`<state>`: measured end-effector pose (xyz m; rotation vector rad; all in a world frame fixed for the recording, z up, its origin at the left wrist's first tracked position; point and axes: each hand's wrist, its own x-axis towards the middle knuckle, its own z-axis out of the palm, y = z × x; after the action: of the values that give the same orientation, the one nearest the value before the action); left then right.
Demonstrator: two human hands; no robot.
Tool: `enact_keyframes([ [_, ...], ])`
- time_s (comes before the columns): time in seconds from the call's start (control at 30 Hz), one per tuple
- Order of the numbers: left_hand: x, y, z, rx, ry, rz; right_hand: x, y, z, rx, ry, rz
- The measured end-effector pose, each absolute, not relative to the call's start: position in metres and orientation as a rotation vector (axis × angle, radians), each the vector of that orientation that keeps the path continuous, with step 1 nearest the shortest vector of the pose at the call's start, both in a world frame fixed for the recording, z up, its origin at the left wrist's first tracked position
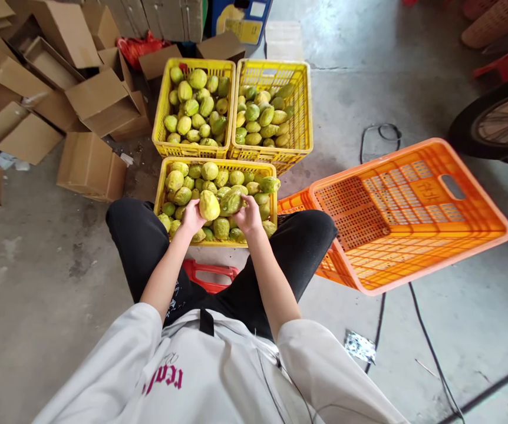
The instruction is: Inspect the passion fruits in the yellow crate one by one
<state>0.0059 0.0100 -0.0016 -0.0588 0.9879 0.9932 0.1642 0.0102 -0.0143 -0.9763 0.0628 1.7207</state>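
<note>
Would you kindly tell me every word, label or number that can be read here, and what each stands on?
Shirt: purple letters that seem to read "real"; the thin script beside them is unclear.
Trousers: white lettering, too small to read.
Orange crate: a mark below the handle hole, too blurred to read.
Blue box: labels, too blurred to read.

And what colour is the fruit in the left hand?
The fruit is mostly yellow, best seen in the head view.
</note>
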Motion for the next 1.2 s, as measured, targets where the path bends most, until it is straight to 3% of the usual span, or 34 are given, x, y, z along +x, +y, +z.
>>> enact_keyframes([
  [1.2, 0.006, 0.002, -0.011, 0.148, 1.033, 1.013, 0.157, 0.002, -0.003, -0.999, -0.044, 1.932],
])
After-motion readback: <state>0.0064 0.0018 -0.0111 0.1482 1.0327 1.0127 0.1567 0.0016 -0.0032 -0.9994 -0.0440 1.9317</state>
